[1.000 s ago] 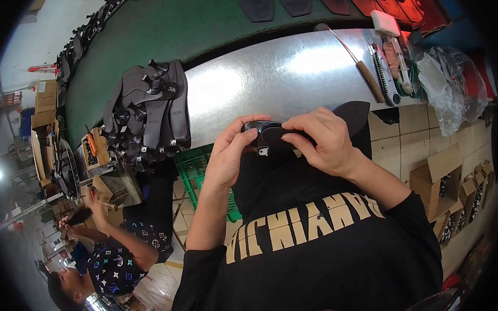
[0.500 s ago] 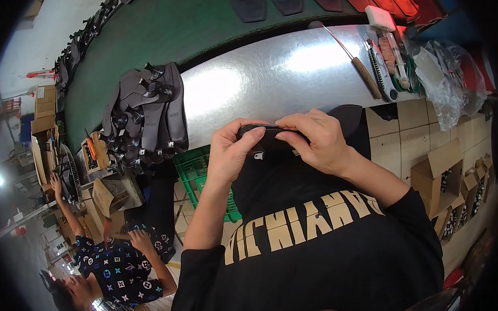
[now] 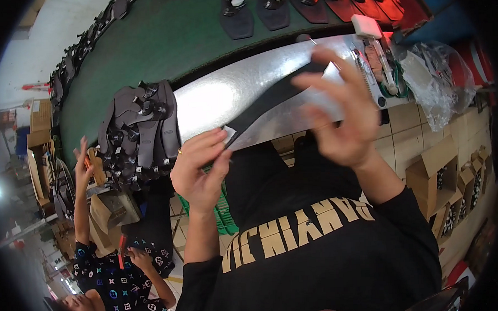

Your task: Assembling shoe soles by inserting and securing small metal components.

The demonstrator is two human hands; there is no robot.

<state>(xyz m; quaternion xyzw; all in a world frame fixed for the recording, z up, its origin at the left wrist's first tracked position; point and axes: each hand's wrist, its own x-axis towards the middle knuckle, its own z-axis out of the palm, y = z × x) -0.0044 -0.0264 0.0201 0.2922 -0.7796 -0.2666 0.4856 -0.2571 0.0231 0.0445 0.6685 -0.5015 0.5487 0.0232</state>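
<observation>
One steel desk [image 3: 202, 107] adjoins a pile of strapped soles [image 3: 139, 121], apparently done. Over the desk is one sole [image 3: 266, 103], seemingly unfinished: left hand [image 3: 202, 168] fingers gripping its near end, right hand [image 3: 345, 112] fingers spread, contact unclear.

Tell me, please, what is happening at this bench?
The person's left hand holds the near end of a dark sole over the metal bench, with a small white piece there. The right hand, blurred, is spread near the far end; whether it touches is unclear. A pile of sandals lies to the left, and others line the green table. A co-worker at left has a red tool.
</observation>
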